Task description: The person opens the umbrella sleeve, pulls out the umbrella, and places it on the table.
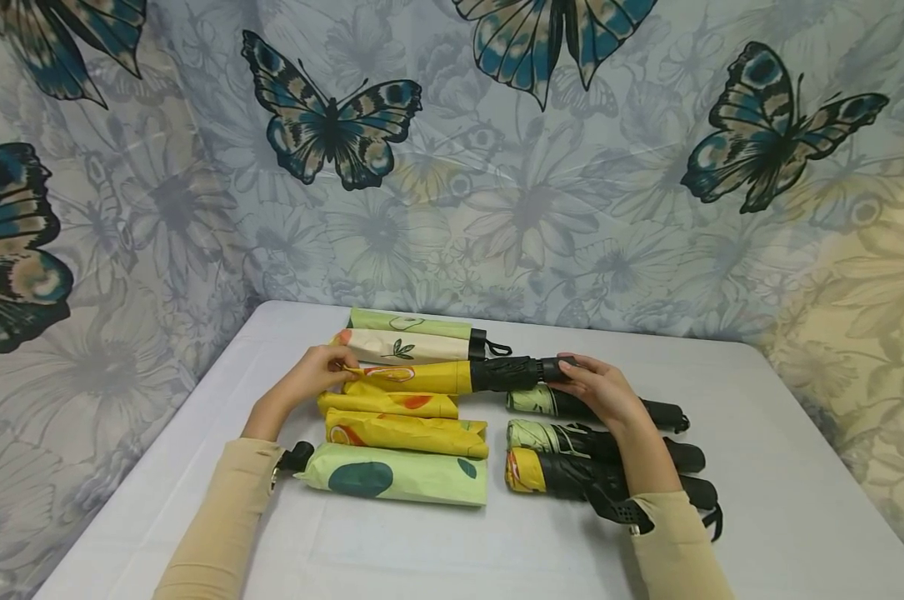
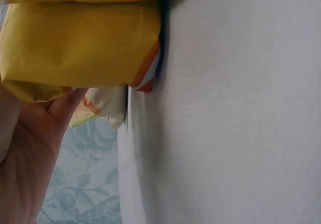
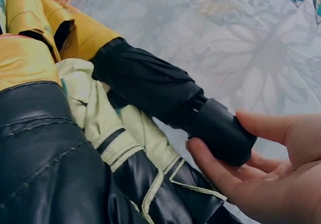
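Note:
A folding umbrella (image 1: 504, 374) with a black canopy lies across the middle, its far part inside a yellow sleeve (image 1: 440, 377). My right hand (image 1: 601, 392) grips its black handle (image 3: 220, 133) between thumb and fingers. At the sleeve's left end, my left hand (image 1: 317, 372) pinches the yellow fabric. In the left wrist view, yellow fabric (image 2: 85, 43) covers the fingertips. Just in front of this pair lie two more yellow sleeves, one crumpled (image 1: 387, 405) and one flatter (image 1: 410, 433). A pale green sleeve (image 1: 444, 485) with dark green spots lies nearest.
Behind, a cream sleeve (image 1: 437, 345) with a black end and cord lies beside a green one (image 1: 437, 325). Under and beside my right forearm are black-and-green umbrellas (image 1: 530, 402) and a black-and-yellow one (image 1: 525, 471). A white cloth covers the table (image 1: 392, 550); butterfly-print fabric (image 1: 526, 208) hangs behind.

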### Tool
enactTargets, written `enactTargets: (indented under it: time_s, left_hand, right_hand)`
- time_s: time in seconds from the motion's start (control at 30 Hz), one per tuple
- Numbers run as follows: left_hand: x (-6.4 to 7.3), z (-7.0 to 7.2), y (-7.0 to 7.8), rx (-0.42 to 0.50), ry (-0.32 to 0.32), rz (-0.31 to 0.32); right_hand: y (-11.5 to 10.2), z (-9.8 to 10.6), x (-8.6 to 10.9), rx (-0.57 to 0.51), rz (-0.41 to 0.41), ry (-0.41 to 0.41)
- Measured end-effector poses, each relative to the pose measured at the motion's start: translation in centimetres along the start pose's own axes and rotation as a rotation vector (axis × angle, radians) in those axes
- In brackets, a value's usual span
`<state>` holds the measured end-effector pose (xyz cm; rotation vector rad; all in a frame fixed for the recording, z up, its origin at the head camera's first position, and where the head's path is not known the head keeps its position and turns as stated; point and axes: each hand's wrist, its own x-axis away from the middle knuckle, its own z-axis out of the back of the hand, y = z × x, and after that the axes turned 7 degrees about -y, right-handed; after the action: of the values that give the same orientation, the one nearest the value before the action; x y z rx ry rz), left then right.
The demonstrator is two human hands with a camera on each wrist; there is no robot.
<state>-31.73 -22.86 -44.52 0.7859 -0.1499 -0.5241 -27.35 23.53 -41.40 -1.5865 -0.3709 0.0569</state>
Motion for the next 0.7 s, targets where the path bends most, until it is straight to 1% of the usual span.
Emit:
enactTargets:
  time_s: [0.2, 0.37, 0.53, 0.6, 0.7]
  left_hand:
    - [0.1, 0.2, -0.1, -0.025, 0.000, 0.005]
    - [0.2, 0.3, 0.0, -0.040, 0.005, 0.012]
    - [0.3, 0.4, 0.0, -0.042, 0.017, -0.010]
    - [0.4, 0.5, -0.2, -0.049, 0.029, -0.019]
    - [1.1, 1.2, -0.9, -0.060, 0.074, -0.017]
  right_hand:
    - [-0.1, -0.1, 0.0, 0.031, -0.007, 0.013]
    - [-0.4, -0.4, 0.0, 0.048, -0.042, 0.037]
    - [-0.4, -0.4, 0.0, 0.048, -0.049, 0.043]
    - [-0.4, -0.3, 0.1, 0.049, -0.041, 0.039]
    - [-0.3, 0.3, 0.4, 0.065, -0.033, 0.062]
